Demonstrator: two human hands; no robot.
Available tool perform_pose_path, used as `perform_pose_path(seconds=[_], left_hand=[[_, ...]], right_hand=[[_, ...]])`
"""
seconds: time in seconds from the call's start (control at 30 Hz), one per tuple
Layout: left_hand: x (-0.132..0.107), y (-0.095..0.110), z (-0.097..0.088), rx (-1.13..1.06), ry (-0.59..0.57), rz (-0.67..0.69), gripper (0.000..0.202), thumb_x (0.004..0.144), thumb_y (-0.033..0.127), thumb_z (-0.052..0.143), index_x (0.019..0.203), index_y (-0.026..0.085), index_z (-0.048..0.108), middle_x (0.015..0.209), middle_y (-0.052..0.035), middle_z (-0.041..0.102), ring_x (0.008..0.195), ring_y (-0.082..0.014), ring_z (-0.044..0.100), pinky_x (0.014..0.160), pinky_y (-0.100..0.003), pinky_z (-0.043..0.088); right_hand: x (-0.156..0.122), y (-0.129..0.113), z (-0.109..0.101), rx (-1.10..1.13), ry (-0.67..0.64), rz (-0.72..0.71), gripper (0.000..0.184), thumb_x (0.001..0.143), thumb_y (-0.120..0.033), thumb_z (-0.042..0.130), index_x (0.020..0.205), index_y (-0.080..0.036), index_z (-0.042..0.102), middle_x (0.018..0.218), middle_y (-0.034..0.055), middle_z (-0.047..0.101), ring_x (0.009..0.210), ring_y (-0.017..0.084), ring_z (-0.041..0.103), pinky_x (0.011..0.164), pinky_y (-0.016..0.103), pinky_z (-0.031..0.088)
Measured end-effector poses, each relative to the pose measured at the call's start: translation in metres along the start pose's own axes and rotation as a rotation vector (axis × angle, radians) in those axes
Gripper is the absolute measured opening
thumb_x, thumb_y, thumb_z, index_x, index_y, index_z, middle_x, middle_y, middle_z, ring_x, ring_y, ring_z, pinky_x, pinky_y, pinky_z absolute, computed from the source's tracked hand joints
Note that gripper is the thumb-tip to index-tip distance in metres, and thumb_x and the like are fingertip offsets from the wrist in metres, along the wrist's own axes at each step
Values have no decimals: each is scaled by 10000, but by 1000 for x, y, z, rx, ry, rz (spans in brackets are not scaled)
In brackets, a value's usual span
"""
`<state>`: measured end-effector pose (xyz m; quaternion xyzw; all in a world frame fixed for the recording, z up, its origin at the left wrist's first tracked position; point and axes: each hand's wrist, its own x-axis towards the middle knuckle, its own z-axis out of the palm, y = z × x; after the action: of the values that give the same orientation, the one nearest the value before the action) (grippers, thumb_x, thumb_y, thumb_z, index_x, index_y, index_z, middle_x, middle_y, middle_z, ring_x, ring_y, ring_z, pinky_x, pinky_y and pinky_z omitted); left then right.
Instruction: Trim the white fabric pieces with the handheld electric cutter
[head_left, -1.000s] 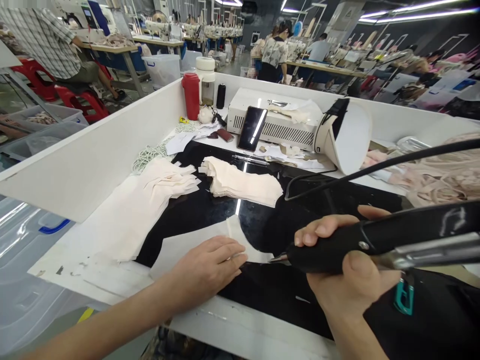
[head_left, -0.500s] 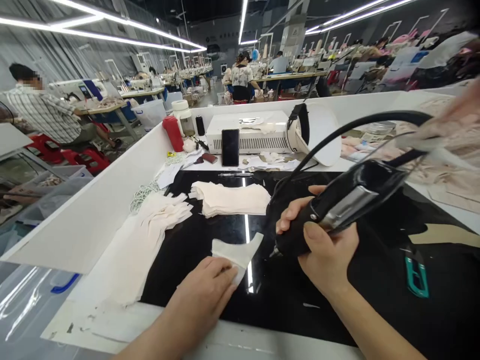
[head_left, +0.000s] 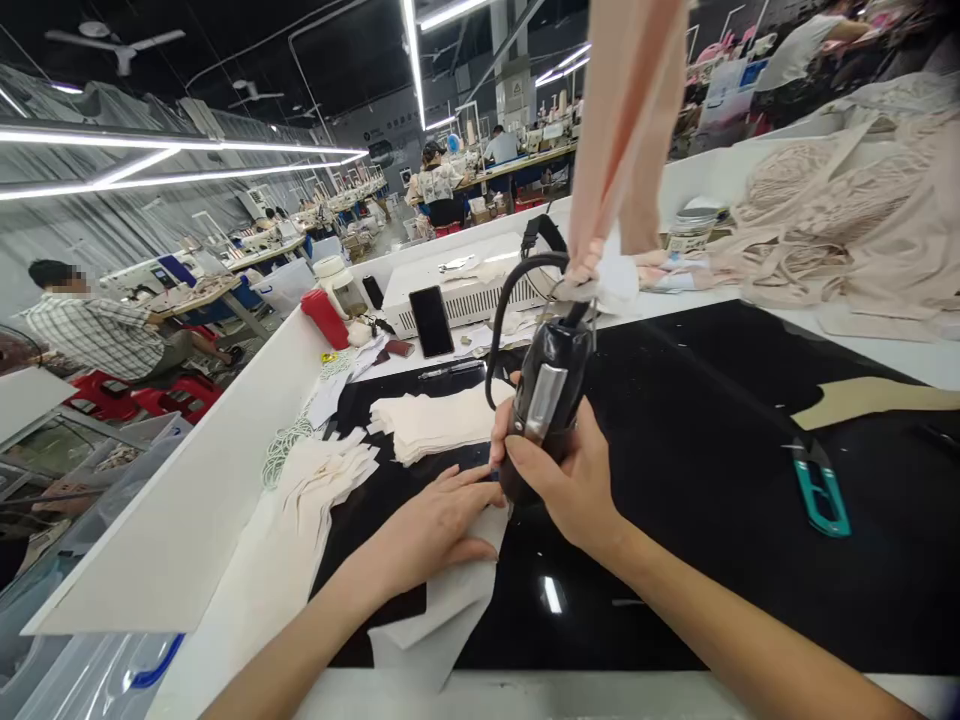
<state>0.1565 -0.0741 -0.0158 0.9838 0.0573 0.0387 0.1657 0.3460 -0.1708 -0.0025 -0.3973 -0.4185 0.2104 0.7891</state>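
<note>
In my right hand (head_left: 559, 465) is a black corded handheld power tool (head_left: 544, 400), upright, my fingers wrapped round its body. Its lower tip is hidden beside my left fingertips. My left hand (head_left: 442, 525) lies with fingers stretched over a pale fabric piece (head_left: 457, 595) on the glossy black work surface (head_left: 675, 570). The fabric's near end is folded and reaches the front edge. Just beyond my hands rests a stack of cream fabric pieces (head_left: 439, 422). Left of them, a second cream pile (head_left: 296, 530) overlaps the white board.
A pink cloth strip (head_left: 622, 130) hangs around the tool's cord. Teal-handled snips (head_left: 821, 495) and a beige cut piece (head_left: 870, 398) lie at right. Behind stand a phone (head_left: 431, 322) and a white vented box (head_left: 469, 285). A low white wall (head_left: 187, 490) borders the left.
The tool has swung left and more upright, its lower end now at my left fingers. My left hand has moved up, and the fabric under it now extends toward the front edge. The view has tilted.
</note>
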Motion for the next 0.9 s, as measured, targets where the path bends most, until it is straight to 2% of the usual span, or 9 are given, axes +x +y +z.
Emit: perform_pose_path(seconds=[0.13, 0.33, 0.4, 0.53, 0.7, 0.9], left_hand=[[1, -3, -4, -74, -83, -43, 514, 1013, 250, 929, 1457, 238, 672, 1487, -116, 764, 1644, -349, 562, 1319, -627, 530], [3, 1, -12, -147, -189, -176, 501, 1014, 280, 930, 1458, 274, 698, 1597, -114, 714, 1737, -379, 422, 1432, -754, 284], [4, 2, -13, -158, -197, -185, 503, 1009, 263, 933, 1453, 276, 700, 1632, -112, 693, 1754, -378, 391, 1435, -777, 247], [5, 0, -11, -161, -189, -170, 494, 1005, 240, 934, 1435, 276, 696, 1665, -114, 667, 1743, -369, 412, 1420, -793, 268], [4, -3, -8, -150, -164, -121, 499, 996, 239, 945, 1431, 271, 705, 1639, -122, 691, 1737, -356, 427, 1419, -761, 304], [1, -5, -4, -75, -97, -88, 660, 965, 255, 977, 1554, 262, 678, 1719, -177, 618, 1667, -418, 526, 1333, -755, 457]], right_hand=[[0, 2, 5, 5, -16, 15, 338, 879, -510, 869, 965, -291, 625, 834, -45, 685, 711, 169, 630, 663, 338, 595], [-3, 1, 9, 0, -29, 68, 309, 877, -453, 853, 1016, -303, 621, 888, -25, 632, 751, 183, 597, 661, 341, 587], [-4, 2, 9, -6, -30, 75, 331, 863, -461, 863, 1011, -307, 610, 896, -19, 625, 762, 190, 591, 667, 351, 592], [-6, 4, 9, -18, -34, 79, 343, 859, -469, 860, 999, -312, 588, 897, -16, 613, 759, 195, 577, 668, 363, 597], [-8, 2, 9, -30, -38, 73, 271, 904, -423, 820, 1011, -311, 598, 911, -14, 606, 768, 191, 586, 652, 342, 571], [-15, -3, 12, 2, -64, 66, 279, 904, -432, 822, 1042, -310, 613, 923, -14, 620, 793, 196, 611, 685, 355, 595]])
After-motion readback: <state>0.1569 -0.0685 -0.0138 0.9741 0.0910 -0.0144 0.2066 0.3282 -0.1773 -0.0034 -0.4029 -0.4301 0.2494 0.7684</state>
